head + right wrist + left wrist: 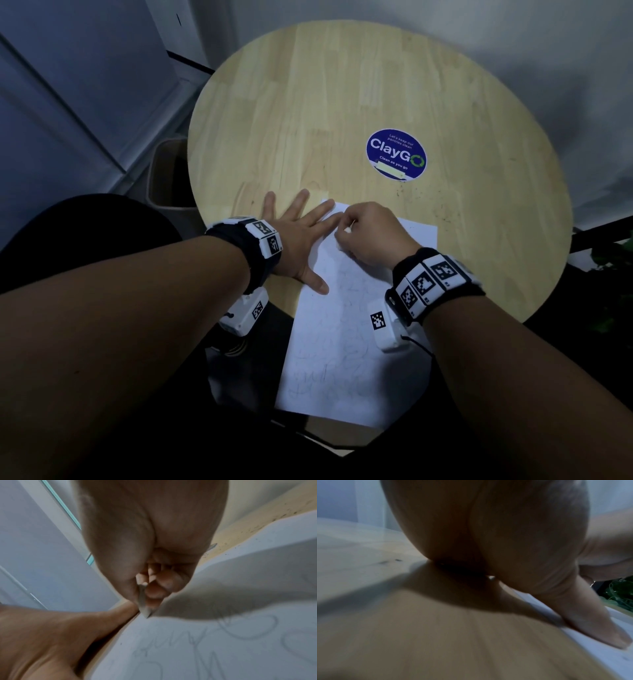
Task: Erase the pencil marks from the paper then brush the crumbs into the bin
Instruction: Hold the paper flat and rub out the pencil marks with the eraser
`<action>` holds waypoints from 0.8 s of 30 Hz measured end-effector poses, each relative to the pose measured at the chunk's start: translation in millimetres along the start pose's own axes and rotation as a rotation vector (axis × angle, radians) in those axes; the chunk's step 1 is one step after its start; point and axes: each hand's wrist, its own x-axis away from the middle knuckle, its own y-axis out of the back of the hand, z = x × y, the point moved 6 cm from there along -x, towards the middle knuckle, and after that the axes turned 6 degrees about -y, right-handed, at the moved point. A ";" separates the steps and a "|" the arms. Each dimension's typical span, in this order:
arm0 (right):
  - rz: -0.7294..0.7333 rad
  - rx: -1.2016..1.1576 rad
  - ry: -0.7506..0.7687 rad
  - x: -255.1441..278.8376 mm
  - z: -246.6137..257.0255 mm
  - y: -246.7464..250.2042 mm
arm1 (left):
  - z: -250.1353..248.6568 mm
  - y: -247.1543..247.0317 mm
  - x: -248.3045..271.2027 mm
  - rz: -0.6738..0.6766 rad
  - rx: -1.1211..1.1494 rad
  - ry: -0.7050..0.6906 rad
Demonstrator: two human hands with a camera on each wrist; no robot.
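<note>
A white sheet of paper with faint pencil scribbles lies on the near part of the round wooden table and hangs over its front edge. My left hand lies flat with fingers spread on the paper's far left corner, its thumb on the paper's edge. My right hand pinches a small white eraser, whose tip touches the paper close to the left hand's fingers. Dark eraser crumbs are scattered on the table beyond the paper.
A beige bin stands on the floor left of the table. A blue round ClayGo sticker sits mid-table. A dark chair is at the left, green plant leaves at the right.
</note>
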 end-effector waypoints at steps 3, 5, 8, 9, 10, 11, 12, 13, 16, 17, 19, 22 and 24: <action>0.279 -0.003 -0.088 9.2 -4.0 -15.2 | 0.4 -0.7 -1.4 0.001 -0.013 -0.001; 0.197 -0.019 -0.045 5.5 -2.4 -12.0 | 0.8 -0.4 -1.0 0.002 -0.008 -0.004; -0.005 -0.024 0.005 1.1 -0.6 1.0 | 0.5 -0.4 -0.6 -0.001 -0.007 -0.004; 0.064 -0.024 -0.018 2.3 -1.2 -2.7 | 0.3 -0.3 -0.3 -0.001 -0.008 -0.003; 0.184 -0.014 -0.057 5.4 -2.3 -10.3 | 0.2 -0.2 -0.2 -0.002 -0.014 -0.003; 0.285 -0.002 -0.085 10.4 -3.3 -16.3 | -0.1 0.1 -0.3 -0.001 -0.022 -0.002; 0.316 0.003 -0.087 12.6 -3.2 -18.5 | -0.2 0.4 -0.3 0.002 -0.026 -0.001; 0.278 -0.011 -0.073 10.3 -2.9 -17.2 | -0.3 0.8 0.2 0.006 -0.024 0.001; 0.011 -0.023 -0.004 3.9 -0.6 -0.8 | -0.8 1.4 0.8 0.012 -0.019 0.005; 0.032 -0.021 -0.010 3.7 -0.6 -1.3 | -0.7 1.2 0.9 0.014 -0.020 0.007; 0.214 -0.017 -0.079 8.3 -3.9 -11.6 | -0.7 0.8 0.4 0.013 -0.028 0.008; 0.116 -0.009 -0.050 5.3 -4.7 -9.2 | -0.8 1.2 0.8 0.008 -0.026 0.005; -0.045 -0.016 -0.012 3.8 -2.7 1.2 | -1.0 1.1 0.9 0.005 -0.022 0.006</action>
